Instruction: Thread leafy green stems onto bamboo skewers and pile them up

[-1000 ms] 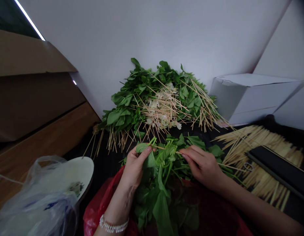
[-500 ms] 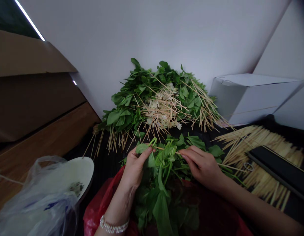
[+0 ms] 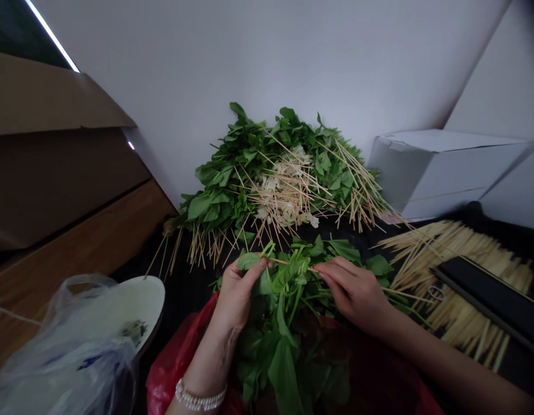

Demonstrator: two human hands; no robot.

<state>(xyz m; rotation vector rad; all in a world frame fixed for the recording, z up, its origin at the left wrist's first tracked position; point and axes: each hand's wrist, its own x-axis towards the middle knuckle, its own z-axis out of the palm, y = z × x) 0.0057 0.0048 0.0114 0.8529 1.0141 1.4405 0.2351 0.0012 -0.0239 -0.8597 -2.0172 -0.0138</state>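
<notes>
My left hand (image 3: 237, 291) pinches a green leaf at one end of a thin bamboo skewer (image 3: 287, 263). My right hand (image 3: 354, 291) pinches the skewer's other end, where folded green stems and leaves (image 3: 292, 271) are threaded on it. Both hands hover over a heap of loose leafy greens (image 3: 284, 351) lying in a red plastic bag (image 3: 180, 357) just in front of me. A pearl bracelet (image 3: 200, 397) circles my left wrist.
A big pile of skewered greens (image 3: 271, 173) lies against the white wall. Bare bamboo skewers (image 3: 448, 259) are spread at the right beside a black tray (image 3: 491, 294). A white box (image 3: 443, 167) stands at the back right. A white plate (image 3: 141, 300) and clear plastic bag (image 3: 68, 351) sit at the left.
</notes>
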